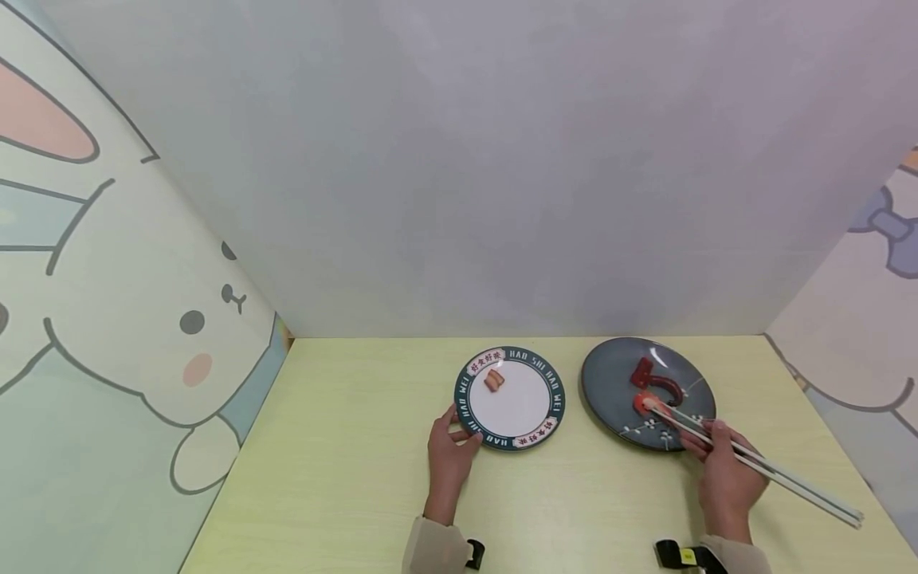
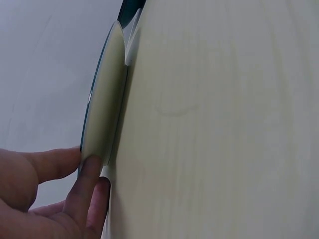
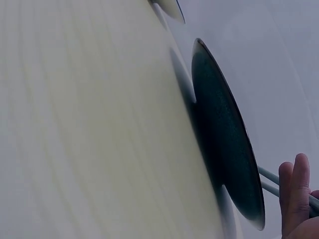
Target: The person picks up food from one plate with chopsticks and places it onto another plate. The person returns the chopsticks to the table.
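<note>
My left hand (image 1: 452,458) grips the near left rim of a white plate (image 1: 519,402) with a dark green lettered border. A small brown-and-pale piece like pork belly (image 1: 493,380) lies on it. In the left wrist view, thumb and fingers pinch the plate's edge (image 2: 104,99). My right hand (image 1: 727,474) holds pale chopsticks (image 1: 796,482), their tips at an orange-red food piece (image 1: 644,402) on a dark blue-grey plate (image 1: 606,391). A dark red curled piece (image 1: 670,388) and a dark red chunk (image 1: 641,371) lie beside it. The right wrist view hides the food behind the dark plate's underside (image 3: 219,129).
Both plates stand side by side on a pale wood-grain table (image 1: 344,462), near its back edge. A plain grey-white wall (image 1: 502,175) rises behind. Side walls with cartoon drawings (image 1: 143,319) flank the table left and right.
</note>
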`<control>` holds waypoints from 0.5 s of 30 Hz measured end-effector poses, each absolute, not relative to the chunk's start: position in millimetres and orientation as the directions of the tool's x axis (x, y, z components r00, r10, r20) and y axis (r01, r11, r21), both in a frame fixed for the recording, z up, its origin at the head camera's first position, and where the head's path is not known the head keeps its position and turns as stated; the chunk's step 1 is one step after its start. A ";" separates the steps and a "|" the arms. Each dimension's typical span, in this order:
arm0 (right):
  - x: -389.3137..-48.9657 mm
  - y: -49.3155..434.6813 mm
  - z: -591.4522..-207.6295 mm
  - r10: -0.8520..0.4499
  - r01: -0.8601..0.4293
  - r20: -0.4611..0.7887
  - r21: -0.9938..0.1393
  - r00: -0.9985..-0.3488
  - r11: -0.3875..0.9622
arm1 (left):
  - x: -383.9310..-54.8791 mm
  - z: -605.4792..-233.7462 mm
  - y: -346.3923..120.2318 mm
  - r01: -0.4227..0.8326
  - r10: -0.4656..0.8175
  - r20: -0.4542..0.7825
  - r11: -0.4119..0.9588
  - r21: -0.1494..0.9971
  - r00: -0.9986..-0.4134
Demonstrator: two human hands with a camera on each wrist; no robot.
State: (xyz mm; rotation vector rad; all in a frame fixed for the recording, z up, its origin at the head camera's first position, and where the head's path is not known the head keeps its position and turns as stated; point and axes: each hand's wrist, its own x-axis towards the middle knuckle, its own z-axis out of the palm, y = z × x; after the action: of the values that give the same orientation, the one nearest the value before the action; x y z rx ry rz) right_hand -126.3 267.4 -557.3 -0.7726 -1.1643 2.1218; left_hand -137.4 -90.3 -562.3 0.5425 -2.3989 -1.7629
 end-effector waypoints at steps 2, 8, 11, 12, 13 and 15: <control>-126.0 268.9 -558.4 0.725 -0.236 -0.202 -0.859 -0.658 -0.454 | -137.2 -562.6 -90.3 -0.214 -0.349 -0.115 0.260 0.942 -0.930; -124.7 270.6 -556.7 0.725 -0.227 -0.197 -0.868 -0.660 -0.442 | -136.9 -562.6 -89.8 -0.201 -0.343 -0.106 0.255 0.946 -0.933; -124.0 270.7 -554.5 0.723 -0.211 -0.193 -0.878 -0.663 -0.429 | -136.9 -562.5 -89.8 -0.202 -0.342 -0.107 0.253 0.946 -0.934; -123.8 270.7 -553.9 0.721 -0.209 -0.192 -0.879 -0.666 -0.428 | -136.9 -562.4 -89.8 -0.203 -0.342 -0.109 0.253 0.946 -0.933; -123.5 270.6 -553.1 0.718 -0.215 -0.186 -0.878 -0.670 -0.428 | -136.8 -562.3 -89.8 -0.203 -0.342 -0.109 0.254 0.946 -0.933; -123.0 270.5 -551.6 0.716 -0.235 -0.176 -0.869 -0.676 -0.436 | -136.6 -561.7 -89.9 -0.204 -0.343 -0.109 0.256 0.945 -0.933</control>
State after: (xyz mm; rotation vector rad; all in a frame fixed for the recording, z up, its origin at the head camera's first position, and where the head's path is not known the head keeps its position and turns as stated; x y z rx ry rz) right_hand -123.0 270.5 -551.6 -0.7243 -1.1722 2.1333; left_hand -136.6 -89.9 -561.7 0.5240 -2.3928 -1.7718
